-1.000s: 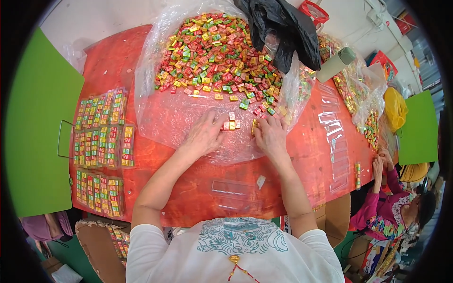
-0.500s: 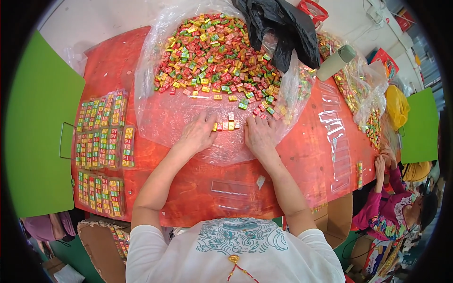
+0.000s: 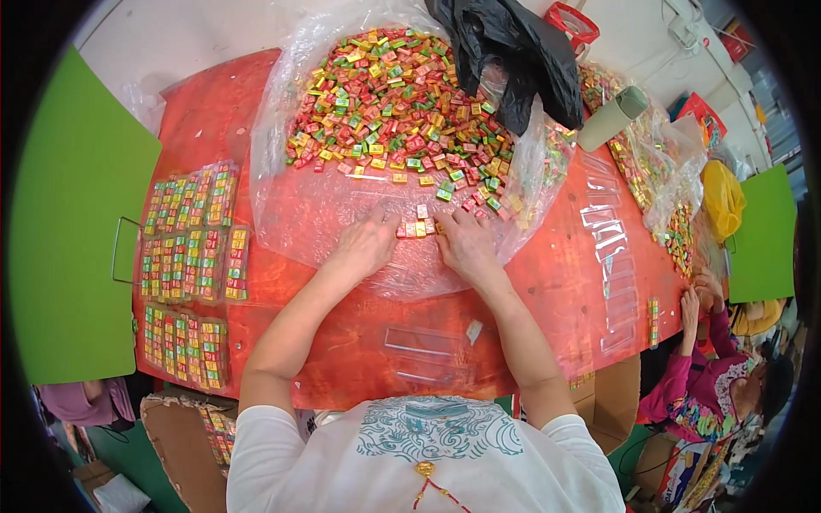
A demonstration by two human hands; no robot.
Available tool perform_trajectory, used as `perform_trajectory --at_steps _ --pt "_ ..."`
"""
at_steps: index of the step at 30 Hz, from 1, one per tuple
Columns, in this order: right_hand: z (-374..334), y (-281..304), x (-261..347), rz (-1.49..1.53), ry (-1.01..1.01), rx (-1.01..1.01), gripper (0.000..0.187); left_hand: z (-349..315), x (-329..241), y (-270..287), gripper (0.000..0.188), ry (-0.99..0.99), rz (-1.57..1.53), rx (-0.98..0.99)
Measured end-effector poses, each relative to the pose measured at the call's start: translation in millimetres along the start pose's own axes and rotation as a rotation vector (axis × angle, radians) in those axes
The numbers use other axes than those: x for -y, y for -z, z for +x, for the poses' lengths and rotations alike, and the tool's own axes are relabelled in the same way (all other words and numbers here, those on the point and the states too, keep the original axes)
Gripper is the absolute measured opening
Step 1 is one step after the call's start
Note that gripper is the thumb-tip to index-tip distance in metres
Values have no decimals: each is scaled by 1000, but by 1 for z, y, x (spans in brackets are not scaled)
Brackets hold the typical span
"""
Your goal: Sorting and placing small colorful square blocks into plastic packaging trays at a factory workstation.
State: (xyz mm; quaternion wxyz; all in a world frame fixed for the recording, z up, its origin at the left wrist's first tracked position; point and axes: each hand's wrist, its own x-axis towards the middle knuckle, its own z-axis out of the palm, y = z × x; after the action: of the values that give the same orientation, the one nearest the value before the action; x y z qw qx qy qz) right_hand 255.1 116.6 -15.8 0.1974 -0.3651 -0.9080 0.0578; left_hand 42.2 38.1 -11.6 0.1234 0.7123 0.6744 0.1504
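On the clear plastic sheet [image 3: 295,231], a short row of small foil-wrapped blocks [image 3: 416,230], red and yellow, lies between my hands. One more block [image 3: 422,210] sits just beyond the row. My left hand [image 3: 368,244] has its fingers bent and pressed together at the row's left end. At the opposite end, my right hand [image 3: 469,243] is closed with its fingertips against a yellow block [image 3: 440,227]. The undersides of both hands are hidden. A large heap of similar red, yellow and green blocks [image 3: 393,103] spreads out beyond them.
Filled clear trays [image 3: 184,265] stand in stacks at the left of the red table [image 3: 282,342]. Transparent trays [image 3: 609,248] line the right; others [image 3: 428,346] lie near me. A black bag [image 3: 513,60] and pale green bottle [image 3: 612,119] stand behind. A co-worker [image 3: 701,376] sits at right.
My right hand has moved left onto the row's right end, and the gap there has closed. My left hand stays at the other end. The whole view has shifted slightly.
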Motion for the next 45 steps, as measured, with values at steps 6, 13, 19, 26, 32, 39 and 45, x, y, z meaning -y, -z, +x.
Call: perform_trajectory --at_steps 6,13,19,26,32,39,45 --pt "5 -1 2 53 -94 46 28 0 -2 -2 39 -13 3 -33" --pt "10 5 10 30 -7 81 30 -1 -4 4 34 -13 2 -19" --pt "9 1 13 94 -30 73 26 4 8 2 26 -118 -15 -9" --pt "-9 25 53 145 -20 18 25 -36 3 45 29 -175 -37 -29" --pt "-30 -3 101 114 -21 62 20 -79 20 45 37 -179 99 -43" --pt "-38 -5 106 230 6 34 25 -101 34 34 46 -49 54 -141" --pt "-35 -7 103 190 111 -33 21 -105 34 28 54 28 84 -200"
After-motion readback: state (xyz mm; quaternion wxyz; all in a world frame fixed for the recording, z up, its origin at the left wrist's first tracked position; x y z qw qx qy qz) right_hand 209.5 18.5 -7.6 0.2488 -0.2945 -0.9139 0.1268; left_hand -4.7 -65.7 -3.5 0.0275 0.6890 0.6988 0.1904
